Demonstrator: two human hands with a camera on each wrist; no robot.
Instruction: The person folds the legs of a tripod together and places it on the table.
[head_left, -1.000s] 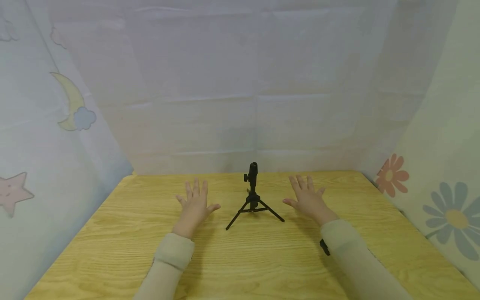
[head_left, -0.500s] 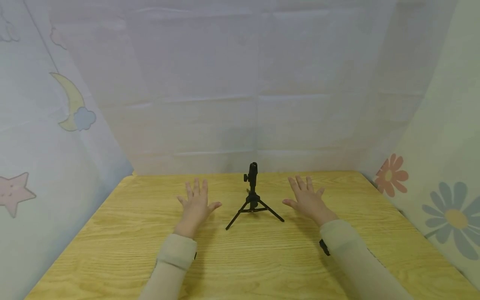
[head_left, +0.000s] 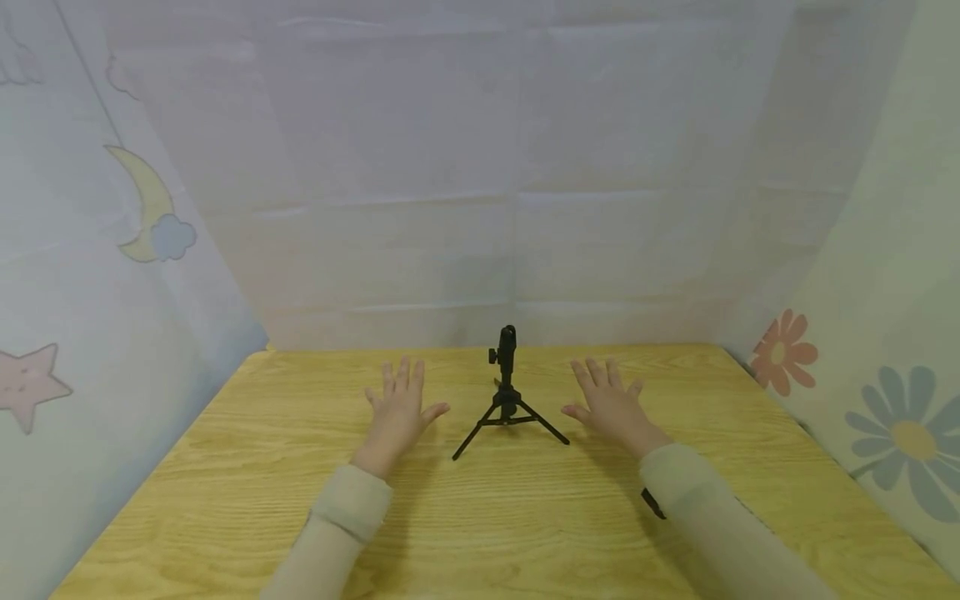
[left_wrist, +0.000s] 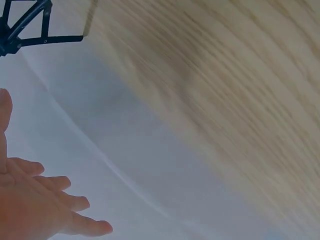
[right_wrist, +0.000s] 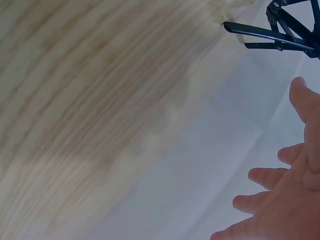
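Left grip [head_left: 395, 420] and right grip [head_left: 613, 411] flank black tripod [head_left: 507, 397]

We see wood-grain desk [head_left: 480, 525]; creased backdrop [head_left: 405, 125] behind; moon [head_left: 155, 193] w/ cloud [head_left: 172, 237], star [head_left: 32, 385] on L; red flower [head_left: 782, 353] & grey-blue flower [head_left: 913, 440] R.

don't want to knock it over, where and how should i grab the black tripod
Probably grip the tripod by its upright post, above the spread legs, coming from the side of the right hand: the post is slim, and a knob juts out leftward.
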